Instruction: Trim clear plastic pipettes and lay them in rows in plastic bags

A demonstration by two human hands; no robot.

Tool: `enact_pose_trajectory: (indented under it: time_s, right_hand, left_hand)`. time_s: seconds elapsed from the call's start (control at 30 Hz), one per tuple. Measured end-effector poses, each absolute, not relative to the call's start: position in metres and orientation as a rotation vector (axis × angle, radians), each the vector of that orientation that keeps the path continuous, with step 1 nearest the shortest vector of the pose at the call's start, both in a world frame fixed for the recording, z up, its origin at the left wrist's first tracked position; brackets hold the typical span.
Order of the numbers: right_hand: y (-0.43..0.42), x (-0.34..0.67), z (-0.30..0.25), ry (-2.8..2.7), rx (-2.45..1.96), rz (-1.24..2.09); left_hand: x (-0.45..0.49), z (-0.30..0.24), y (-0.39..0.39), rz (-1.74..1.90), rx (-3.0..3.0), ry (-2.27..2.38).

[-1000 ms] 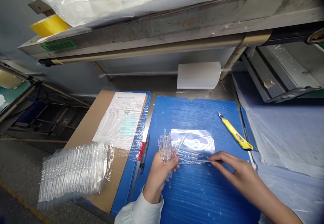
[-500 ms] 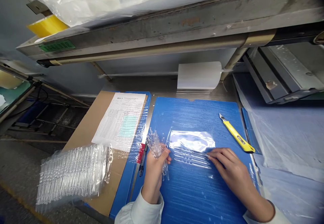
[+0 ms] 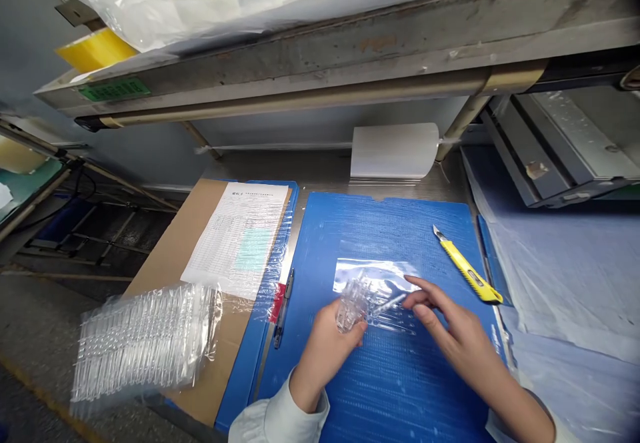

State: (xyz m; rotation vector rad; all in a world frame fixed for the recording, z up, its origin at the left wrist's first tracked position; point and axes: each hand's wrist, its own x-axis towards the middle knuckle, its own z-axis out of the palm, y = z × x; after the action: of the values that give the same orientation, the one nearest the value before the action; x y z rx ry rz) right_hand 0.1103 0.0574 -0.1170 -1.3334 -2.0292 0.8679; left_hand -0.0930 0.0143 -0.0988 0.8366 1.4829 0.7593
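My left hand (image 3: 327,349) is closed around a bundle of clear plastic pipettes (image 3: 353,304), held over the blue corrugated mat (image 3: 395,389). My right hand (image 3: 445,323) pinches one clear pipette (image 3: 387,305) from that bundle between thumb and fingers. Several more clear pipettes (image 3: 395,324) lie in a row on the mat just below my right fingers. A flat clear plastic bag (image 3: 373,271) rests on the mat behind both hands.
A yellow utility knife (image 3: 467,267) lies at the mat's right. A black pen (image 3: 283,306) sits left of the mat, beside a printed sheet (image 3: 240,236) on cardboard. A large bag of pipettes (image 3: 143,339) is at the left edge. A white roll (image 3: 395,151) stands behind.
My left hand has swung the pipette bundle right, towards the bag. My right hand has lifted off the row on the mat and taken hold of one pipette from the bundle.
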Motion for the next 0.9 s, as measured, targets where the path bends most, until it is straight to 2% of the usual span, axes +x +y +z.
enact_pose_trajectory:
  time_s: [0.1, 0.27, 0.37, 0.53, 0.63, 0.77, 0.9]
  right_hand:
    - [0.062, 0.107, -0.106, -2.011, -1.344, 1.112]
    - [0.062, 0.118, -0.104, -2.081, -1.286, 1.132]
    - [0.058, 0.124, -0.109, -2.180, -1.272, 1.031]
    - [0.056, 0.123, -0.124, -2.258, -1.201, 0.611]
    - [0.057, 0.119, -0.131, -2.258, -1.150, 0.472]
    - [0.055, 0.115, -0.136, -2.232, -1.138, 0.401]
    - [0.055, 0.116, -0.138, -2.227, -1.140, 0.464]
  left_hand:
    - [-0.091, -0.097, 0.015, 0.715, 0.868, 1.461]
    - [-0.099, -0.101, 0.018, 0.884, 0.564, 1.378]
    - [-0.101, -0.102, 0.019, 1.033, 0.478, 1.413]
    - [-0.098, -0.102, 0.023, 1.186, 0.395, 1.407]
    - [-0.099, -0.102, 0.023, 1.242, 0.232, 1.409]
    - [-0.103, -0.102, 0.022, 1.175, 0.062, 1.375]
    - [-0.108, -0.101, 0.021, 1.116, -0.203, 1.187]
